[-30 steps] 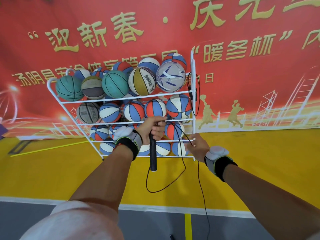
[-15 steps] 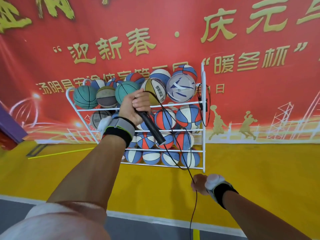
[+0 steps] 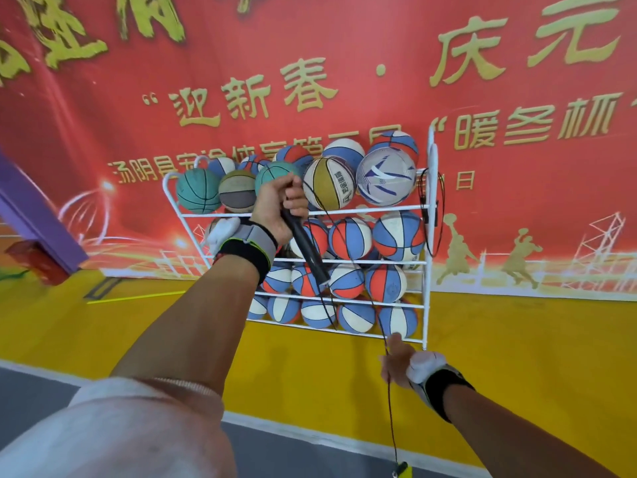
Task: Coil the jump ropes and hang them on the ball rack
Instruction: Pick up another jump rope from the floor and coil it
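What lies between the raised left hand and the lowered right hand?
In the head view, only the thin black jump rope cord spans from left hand to right hand, crossing before the white ball rack.

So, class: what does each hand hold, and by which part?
Left hand: jump rope by its black handle's top. Right hand: its cord, further along.

One rack (image 3: 430,236), two ropes: one in two hands (image 3: 281,210) (image 3: 396,362), one (image 3: 435,215) hung on the rack. Two teal balls, many red-blue-white balls, too packed to count
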